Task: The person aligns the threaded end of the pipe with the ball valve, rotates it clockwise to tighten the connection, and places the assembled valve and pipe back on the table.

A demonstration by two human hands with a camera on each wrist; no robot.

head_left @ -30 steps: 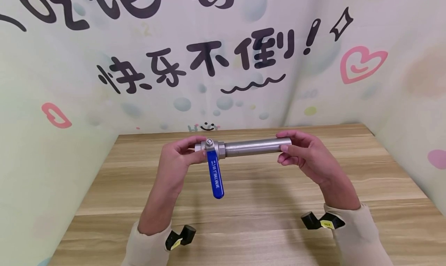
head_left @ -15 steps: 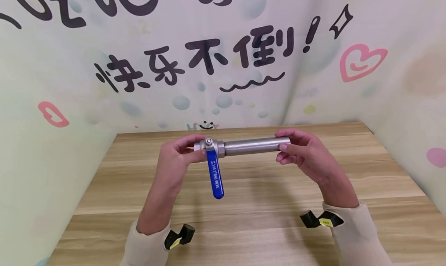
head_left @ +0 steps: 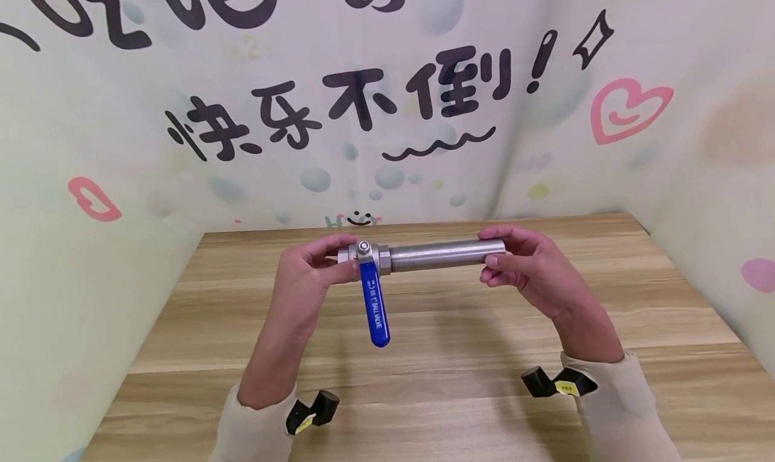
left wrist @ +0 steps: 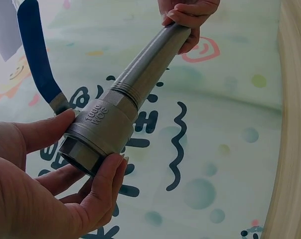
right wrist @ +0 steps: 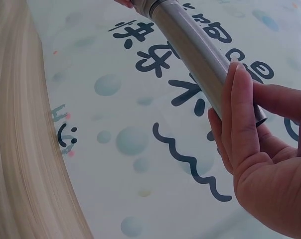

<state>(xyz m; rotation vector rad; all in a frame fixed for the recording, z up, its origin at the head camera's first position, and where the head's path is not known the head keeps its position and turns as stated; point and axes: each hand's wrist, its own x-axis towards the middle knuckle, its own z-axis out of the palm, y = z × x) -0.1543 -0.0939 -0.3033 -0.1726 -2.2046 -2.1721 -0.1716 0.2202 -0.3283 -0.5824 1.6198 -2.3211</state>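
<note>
A steel ball valve [left wrist: 103, 119] with a long blue lever handle [head_left: 376, 307] is joined to a metal pipe [head_left: 445, 255], whose threads show beside the valve's hex end. My left hand [head_left: 303, 280] grips the valve body at its left end between thumb and fingers. At the pipe's far end my right hand [head_left: 535, 270] pinches the tube, thumb in front and fingers behind. Both hands hold the joined piece roughly level above the table, the lever pointing down toward me. In the left wrist view, "1000 WOG" is readable on the valve.
Below the hands lies a wood-grain table [head_left: 424, 381]. A printed cloth backdrop [head_left: 272, 193] with dark characters and hearts stands behind it and at both sides. Each sleeve carries a black wrist mount, the left one [head_left: 311, 411] and the right one [head_left: 560, 382].
The hands, valve and pipe keep the same hold and pose. Only a slight shift of the whole head view shows.
</note>
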